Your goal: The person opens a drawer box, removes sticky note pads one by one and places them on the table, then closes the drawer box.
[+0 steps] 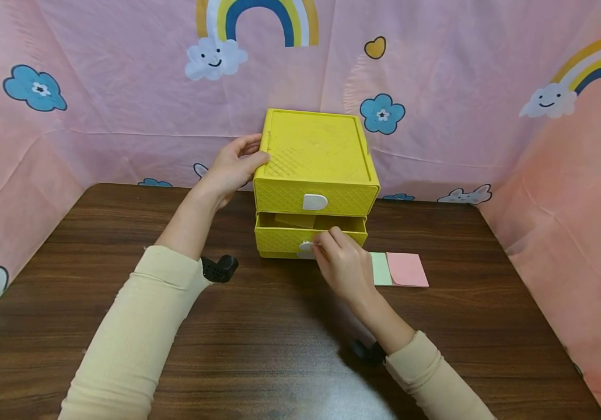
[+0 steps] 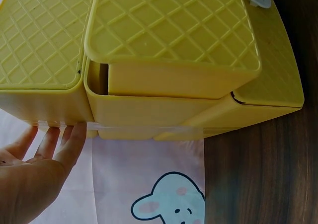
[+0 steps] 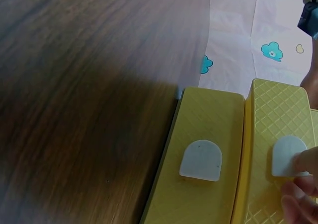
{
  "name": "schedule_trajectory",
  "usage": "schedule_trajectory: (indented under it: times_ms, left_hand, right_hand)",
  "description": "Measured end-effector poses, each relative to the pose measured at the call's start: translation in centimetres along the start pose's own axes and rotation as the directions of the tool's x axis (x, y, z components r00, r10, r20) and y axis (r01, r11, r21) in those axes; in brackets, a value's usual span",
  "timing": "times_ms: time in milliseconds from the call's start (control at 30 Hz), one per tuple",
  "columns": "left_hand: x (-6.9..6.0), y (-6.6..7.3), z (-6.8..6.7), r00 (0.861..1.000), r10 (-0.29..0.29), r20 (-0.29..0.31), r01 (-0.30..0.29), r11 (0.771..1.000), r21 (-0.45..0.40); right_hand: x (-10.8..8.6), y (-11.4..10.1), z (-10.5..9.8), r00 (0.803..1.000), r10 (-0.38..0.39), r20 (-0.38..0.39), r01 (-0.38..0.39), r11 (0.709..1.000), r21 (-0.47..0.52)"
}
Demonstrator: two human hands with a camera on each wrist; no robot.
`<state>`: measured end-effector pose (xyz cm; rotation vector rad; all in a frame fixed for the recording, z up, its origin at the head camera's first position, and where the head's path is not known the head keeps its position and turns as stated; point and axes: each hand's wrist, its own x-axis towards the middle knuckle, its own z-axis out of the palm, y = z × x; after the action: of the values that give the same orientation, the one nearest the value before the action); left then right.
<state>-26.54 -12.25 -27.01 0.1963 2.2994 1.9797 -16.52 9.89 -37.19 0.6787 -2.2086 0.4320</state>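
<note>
A yellow drawer unit (image 1: 321, 146) with three tiers stands on the table. Its middle drawer (image 1: 279, 239) is pulled partway out, and a pale yellow flat piece (image 1: 295, 220) shows inside. My right hand (image 1: 345, 265) pinches that drawer's white handle (image 3: 288, 155) between thumb and fingers. The top drawer (image 1: 285, 195) is closed, as is the bottom drawer (image 3: 198, 129). My left hand (image 1: 229, 169) rests against the unit's left side, thumb at the top edge. In the left wrist view, the left fingers (image 2: 69, 147) lie fairly straight and touch the side wall.
A green sticky-note pad (image 1: 381, 268) and a pink sticky-note pad (image 1: 408, 269) lie side by side, right of the unit on the brown wooden table (image 1: 258, 350). Pink printed cloth (image 1: 153, 116) hangs close behind and at both sides.
</note>
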Motion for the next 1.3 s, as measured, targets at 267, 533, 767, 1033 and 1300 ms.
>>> schedule_trajectory:
  times_ms: [267, 533, 767, 1033, 1300]
  left_hand:
    - [0.0, 0.0, 0.0, 1.000, -0.005, -0.004, 0.005, 1.000, -0.009]
    - [-0.1, 0.0, 0.0, 1.000, -0.009, -0.005, 0.009, 1.000, 0.001]
    - [-0.1, -0.1, 0.0, 1.000, -0.006, -0.001, 0.006, 1.000, 0.004]
    - [-0.1, 0.0, 0.1, 1.000, -0.004, -0.002, 0.005, 1.000, 0.009]
    - [-0.1, 0.1, 0.0, 1.000, -0.012, 0.004, 0.012, 1.000, 0.011]
  right_hand:
    - [-0.4, -0.2, -0.4, 0.999, -0.050, -0.012, 0.049, 0.999, -0.023]
    - [-0.8, -0.6, -1.1, 0.996, -0.082, 0.019, 0.083, 0.995, -0.055]
    - [-1.3, -0.8, -1.6, 0.993, -0.120, 0.019, 0.121, 0.991, -0.064]
    - [-1.6, -1.0, -2.1, 0.986, -0.162, 0.028, 0.164, 0.984, -0.072]
    - [-1.8, -1.3, -2.7, 0.979, -0.200, 0.036, 0.202, 0.976, -0.079]
